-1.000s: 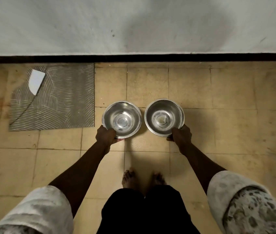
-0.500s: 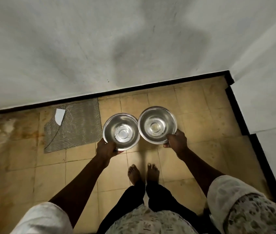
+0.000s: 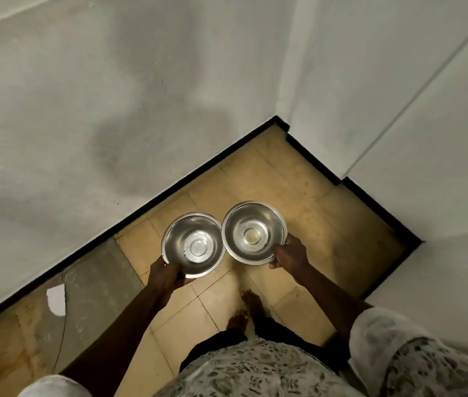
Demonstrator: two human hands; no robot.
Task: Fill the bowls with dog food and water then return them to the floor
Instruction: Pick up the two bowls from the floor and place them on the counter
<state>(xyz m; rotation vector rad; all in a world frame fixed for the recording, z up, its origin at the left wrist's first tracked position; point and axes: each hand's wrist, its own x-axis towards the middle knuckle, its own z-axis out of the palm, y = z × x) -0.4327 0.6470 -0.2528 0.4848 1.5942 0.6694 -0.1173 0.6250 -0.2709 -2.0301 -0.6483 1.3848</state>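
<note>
Left grip: the left grip (image 3: 167, 275) grasps the near rim of the left bowl (image 3: 194, 245), with the fingers curled under it.
Right grip: the right grip (image 3: 290, 253) grasps the near rim of the right bowl (image 3: 254, 232).
Bowls: both are held in the air on the person's side of the black skirting (image 3: 169, 193), with their rims meeting.
Progress: the bowls are lifted and look empty, so I judge that filling and returning are all left.
Edges: beyond the right bowl the skirting turns around wall corners.
Open room: the tiled floor (image 3: 313, 196) is free on the near side of the skirting; to the left along it lie an untiled patch (image 3: 95, 282) and a white shard (image 3: 56, 299).
</note>
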